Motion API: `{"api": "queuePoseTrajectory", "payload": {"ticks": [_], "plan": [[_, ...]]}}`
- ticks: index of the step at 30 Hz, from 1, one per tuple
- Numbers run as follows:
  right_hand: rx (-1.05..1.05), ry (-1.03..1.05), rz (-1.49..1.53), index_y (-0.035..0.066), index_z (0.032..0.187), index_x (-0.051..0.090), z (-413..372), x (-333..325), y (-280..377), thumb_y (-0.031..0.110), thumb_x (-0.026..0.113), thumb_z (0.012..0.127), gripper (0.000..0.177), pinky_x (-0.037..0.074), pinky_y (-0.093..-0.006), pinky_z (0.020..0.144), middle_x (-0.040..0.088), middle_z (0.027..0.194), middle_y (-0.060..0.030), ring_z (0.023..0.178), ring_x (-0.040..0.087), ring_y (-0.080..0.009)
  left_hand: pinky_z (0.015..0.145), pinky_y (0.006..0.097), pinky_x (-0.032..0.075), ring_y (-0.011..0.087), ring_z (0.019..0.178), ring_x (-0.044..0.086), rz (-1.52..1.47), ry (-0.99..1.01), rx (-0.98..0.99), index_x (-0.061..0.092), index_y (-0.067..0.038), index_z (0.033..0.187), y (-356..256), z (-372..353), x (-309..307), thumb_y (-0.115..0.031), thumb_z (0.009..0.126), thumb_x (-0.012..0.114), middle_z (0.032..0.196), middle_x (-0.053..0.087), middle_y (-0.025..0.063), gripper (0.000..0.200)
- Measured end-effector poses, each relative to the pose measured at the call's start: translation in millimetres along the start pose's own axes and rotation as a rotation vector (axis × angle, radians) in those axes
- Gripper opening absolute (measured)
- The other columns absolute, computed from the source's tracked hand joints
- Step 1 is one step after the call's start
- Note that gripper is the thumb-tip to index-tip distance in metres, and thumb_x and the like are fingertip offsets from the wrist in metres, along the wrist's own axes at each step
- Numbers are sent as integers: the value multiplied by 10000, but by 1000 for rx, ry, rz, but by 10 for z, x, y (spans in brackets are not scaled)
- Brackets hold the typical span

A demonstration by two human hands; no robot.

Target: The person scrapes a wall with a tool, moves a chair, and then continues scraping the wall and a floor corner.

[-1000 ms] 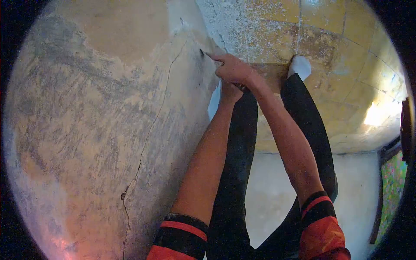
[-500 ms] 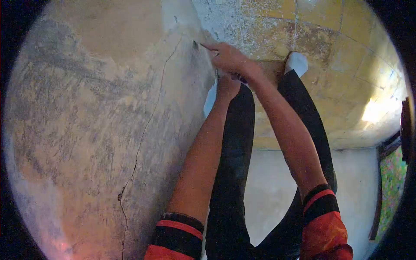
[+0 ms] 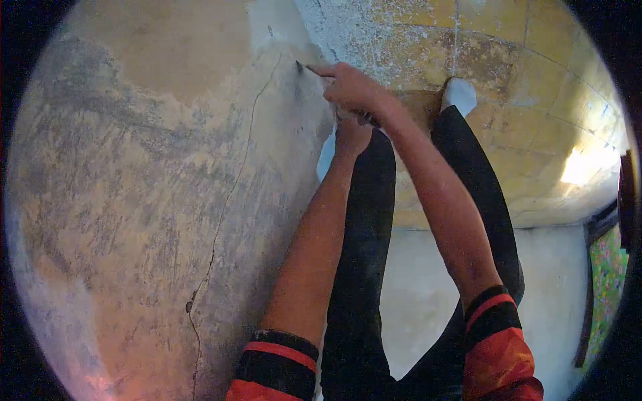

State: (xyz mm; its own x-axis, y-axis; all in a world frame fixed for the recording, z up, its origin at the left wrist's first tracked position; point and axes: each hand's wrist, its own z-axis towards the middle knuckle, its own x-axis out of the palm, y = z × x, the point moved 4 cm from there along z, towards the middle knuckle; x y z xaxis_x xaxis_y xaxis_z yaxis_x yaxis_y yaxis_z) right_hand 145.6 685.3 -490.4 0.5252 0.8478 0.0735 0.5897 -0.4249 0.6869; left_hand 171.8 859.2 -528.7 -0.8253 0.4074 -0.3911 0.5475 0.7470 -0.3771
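Note:
My right hand (image 3: 354, 88) is closed around a thin, dark-tipped hand tool (image 3: 312, 67), its index finger stretched along the blade. The tip points left, right at the plastered wall (image 3: 154, 167) beside a small dark mark (image 3: 299, 65). Just below, my left hand (image 3: 353, 136) is near the wall's base, close under the right hand. Its fingers are mostly hidden behind the right hand.
A long crack (image 3: 227, 194) runs down the wall. White flakes (image 3: 374, 40) cover part of the yellow tiled floor (image 3: 528, 127). My legs (image 3: 364, 254) stretch forward, one white-covered foot (image 3: 459, 95) on the tiles. A pale wall (image 3: 428, 287) and floral cloth (image 3: 605, 294) are at the right.
My right hand and the tool have shifted slightly up and left along the wall. The left hand stays nearly in place, and the view has moved a little.

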Motion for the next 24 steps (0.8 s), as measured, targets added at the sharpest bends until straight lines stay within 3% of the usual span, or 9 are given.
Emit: {"api": "queuePoseTrajectory", "payload": {"ticks": [1,4,6,8,13,15,19,22,24], "plan": [[125,108,4,178,1282,549,35,-59,41,101,505,658,630,509,-396,816,648,958,-257,842,658,-330,862,520,437,458,971,574,30,63,-155,556,-19,1128,50,3,9,-301,830,554,1038,615,263,410],[-55,-27,-81,188,1283,548,62,36,22,100,502,657,633,477,-401,884,639,1018,-252,937,639,-334,870,524,432,452,993,565,33,18,-16,560,-22,1115,68,4,64,-263,824,561,1035,611,266,378],[-12,-59,-90,192,1283,546,-76,106,57,100,505,657,634,479,-408,878,637,1024,-252,935,638,-347,882,513,429,439,1010,560,36,-61,-319,562,-25,1104,421,554,766,-238,822,566,1037,612,255,353],[15,-47,-86,196,1286,541,-2,99,135,104,507,659,635,480,-411,875,635,1026,-254,933,636,-355,899,496,423,428,1030,554,35,-101,-326,562,-28,1101,440,644,651,-215,817,569,1042,615,239,340],[-48,-33,-51,205,1304,524,54,97,7,112,504,670,641,481,-403,876,640,1001,-253,913,638,-357,921,463,418,413,1058,545,-77,-23,126,555,-29,1120,-62,35,-5,-192,794,578,1069,614,216,365],[-45,-51,-70,186,1306,521,-59,142,11,115,503,676,634,481,-396,878,633,1031,-250,933,634,-352,892,478,430,416,1035,556,-218,-164,219,548,-27,1129,-218,-31,-67,-193,795,575,1068,611,226,374],[153,139,-106,150,1297,527,192,43,-61,109,501,685,614,471,-385,897,601,1121,-248,994,615,-339,849,502,444,422,999,572,14,149,-184,520,-26,1157,-83,-29,-69,-228,813,574,1081,603,240,402],[-165,-78,-83,145,1287,537,59,147,-64,100,504,678,611,497,-386,846,618,1084,-241,929,635,-335,865,503,437,428,1000,572,-4,-32,35,559,-19,1108,-1,-13,-37,-282,831,576,1063,613,243,383],[-155,-104,-102,147,1284,540,41,195,-61,103,510,673,613,495,-389,850,623,1073,-239,927,635,-334,863,507,438,429,997,572,-37,-137,111,582,-17,1074,97,0,-15,-317,836,573,1039,617,249,383]]}}
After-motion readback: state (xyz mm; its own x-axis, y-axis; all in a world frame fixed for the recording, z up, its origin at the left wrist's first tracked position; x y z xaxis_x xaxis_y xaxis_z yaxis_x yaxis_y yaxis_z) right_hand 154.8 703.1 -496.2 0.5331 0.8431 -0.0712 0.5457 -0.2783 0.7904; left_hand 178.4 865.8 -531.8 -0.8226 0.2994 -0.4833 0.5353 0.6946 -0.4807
